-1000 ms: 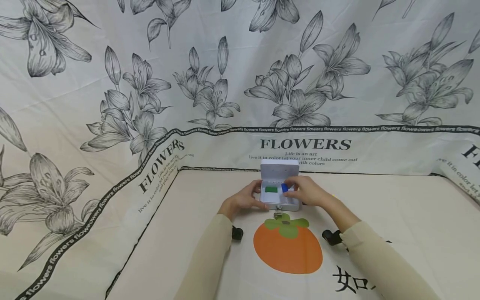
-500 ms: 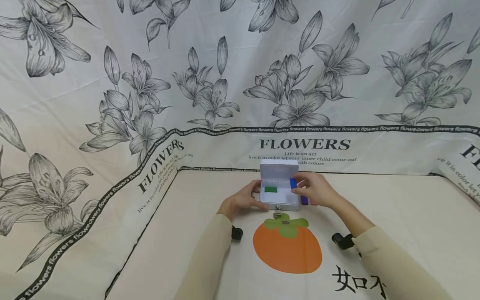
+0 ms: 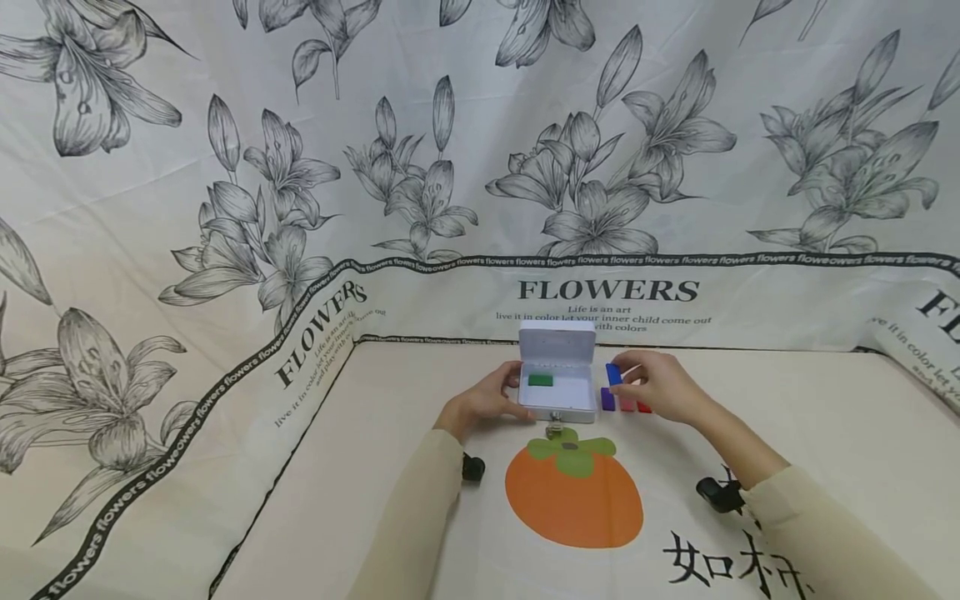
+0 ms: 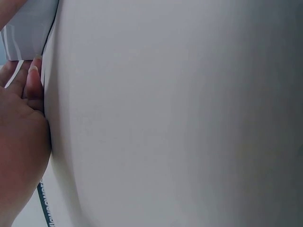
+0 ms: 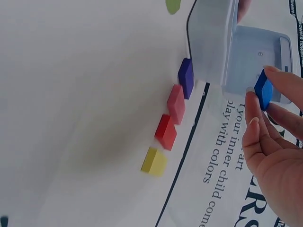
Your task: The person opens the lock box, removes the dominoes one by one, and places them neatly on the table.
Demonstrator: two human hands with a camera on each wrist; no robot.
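A white metal box lies with its lid raised, and a green block is inside it at the left. My left hand grips the box's left side, thumb at the front corner; the left wrist view shows its fingers against the box wall. Beyond the box's right side, my right hand pinches a blue block between thumb and fingers, above the table. Below it stand a purple block, a pink block, a red block and a yellow block in a slanting row.
A metal latch hangs at the box's front. The pale tablecloth bears a printed orange persimmon and black characters. Behind the box rises a flower-printed curtain. Black wrist devices sit by the sleeves.
My right hand has carried the blue block out of the box and to the right, over the row of blocks. The left hand stays on the box.
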